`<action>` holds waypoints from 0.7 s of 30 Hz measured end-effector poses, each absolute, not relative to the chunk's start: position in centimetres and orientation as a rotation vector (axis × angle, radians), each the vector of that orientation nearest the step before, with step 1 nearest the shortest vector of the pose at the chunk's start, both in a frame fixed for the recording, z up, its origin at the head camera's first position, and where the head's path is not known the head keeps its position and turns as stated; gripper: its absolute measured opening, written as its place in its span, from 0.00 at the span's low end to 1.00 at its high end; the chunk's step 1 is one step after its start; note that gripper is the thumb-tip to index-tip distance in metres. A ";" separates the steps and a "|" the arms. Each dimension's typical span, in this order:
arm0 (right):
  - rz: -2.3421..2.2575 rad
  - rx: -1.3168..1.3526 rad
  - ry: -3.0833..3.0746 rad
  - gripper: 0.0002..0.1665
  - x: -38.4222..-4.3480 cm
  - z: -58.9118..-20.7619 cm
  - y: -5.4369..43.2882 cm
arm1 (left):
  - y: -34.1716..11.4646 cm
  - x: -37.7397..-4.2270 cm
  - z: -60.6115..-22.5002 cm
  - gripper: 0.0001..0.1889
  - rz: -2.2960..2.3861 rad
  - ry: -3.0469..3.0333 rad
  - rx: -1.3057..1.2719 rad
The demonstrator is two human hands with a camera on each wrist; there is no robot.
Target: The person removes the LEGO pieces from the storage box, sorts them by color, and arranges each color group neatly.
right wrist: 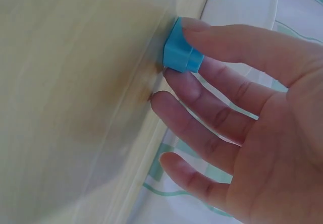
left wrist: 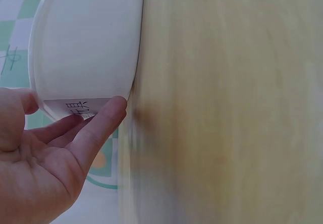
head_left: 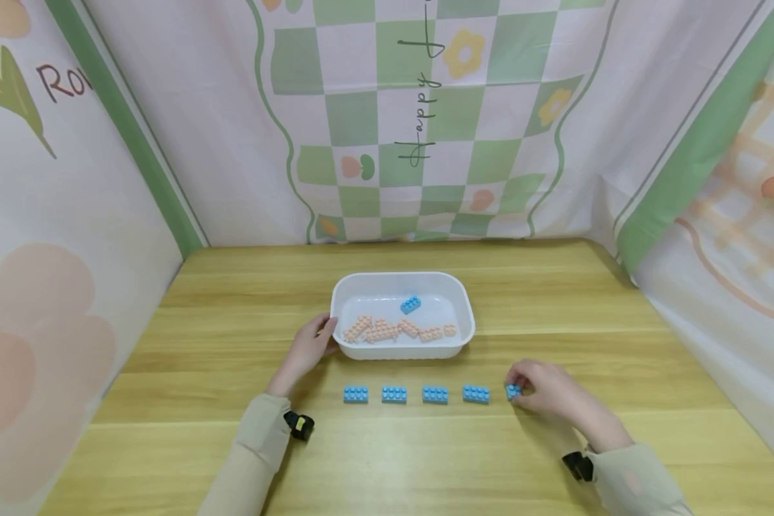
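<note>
My right hand (head_left: pixel 545 387) pinches a blue toy brick (right wrist: pixel 180 50) between thumb and fingertips, low at the table surface. That brick is at the right end of a row of several blue studded bricks (head_left: pixel 435 395), evenly spaced on the table. My left hand (head_left: pixel 312 342) grips the left end of a white plastic basin (head_left: pixel 396 352), with the thumb at the rim and the fingers against the labelled end wall (left wrist: pixel 75 105). Inside the basin are one blue brick (head_left: pixel 411 305) and several peach bricks (head_left: pixel 382 331) along the near side.
The wooden table (head_left: pixel 387 459) runs back to a curtain (head_left: pixel 419 143) with a green check print. More printed curtains hang at the left and right sides. The basin stands behind the row of bricks.
</note>
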State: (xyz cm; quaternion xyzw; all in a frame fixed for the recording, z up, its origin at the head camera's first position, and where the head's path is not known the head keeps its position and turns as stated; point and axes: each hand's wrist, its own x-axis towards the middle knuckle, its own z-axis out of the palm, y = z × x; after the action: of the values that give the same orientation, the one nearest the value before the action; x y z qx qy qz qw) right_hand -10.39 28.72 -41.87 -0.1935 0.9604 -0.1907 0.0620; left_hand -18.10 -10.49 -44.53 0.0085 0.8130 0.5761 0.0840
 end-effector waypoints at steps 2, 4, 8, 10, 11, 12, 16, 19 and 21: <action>-0.569 -0.588 2.910 0.12 -10.5 -41.9 28.6 | -10.6 -18.1 -44.5 0.24 1.720 2.425 0.027; -0.560 -0.597 2.917 0.12 -10.5 -41.9 28.5 | -10.6 -18.1 -44.5 0.25 1.720 2.420 0.021; -0.530 -0.618 2.927 0.13 -10.5 -41.9 28.4 | -10.7 -18.1 -44.4 0.24 1.737 2.402 0.015; -0.517 -0.636 2.927 0.14 -10.5 -41.9 28.4 | -10.7 -18.1 -44.3 0.24 1.744 2.400 0.018; -0.517 -0.641 2.928 0.15 -10.4 -41.8 28.5 | -10.7 -18.1 -44.3 0.24 1.744 2.402 0.020; -0.528 -0.636 2.926 0.16 -10.4 -41.7 28.5 | -10.7 -18.1 -44.3 0.24 1.743 2.403 0.024; -0.606 -0.678 2.975 0.19 -10.4 -40.0 28.2 | -10.8 -18.0 -44.4 0.24 1.744 2.405 0.029; -0.685 -0.760 3.061 0.18 -10.9 -37.7 27.3 | -10.8 -18.1 -44.6 0.24 1.756 2.402 0.037; -0.741 -0.839 3.105 0.16 -11.5 -36.3 26.6 | -10.7 -18.2 -44.7 0.24 1.769 2.400 0.039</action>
State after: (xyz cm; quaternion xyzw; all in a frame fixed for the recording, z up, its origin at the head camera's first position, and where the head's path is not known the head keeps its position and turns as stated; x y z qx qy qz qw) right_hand -11.50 26.60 -36.29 -0.2535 0.9377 -0.2238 -0.0797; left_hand -18.16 -10.73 -44.74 0.0131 0.8023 0.5914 0.0797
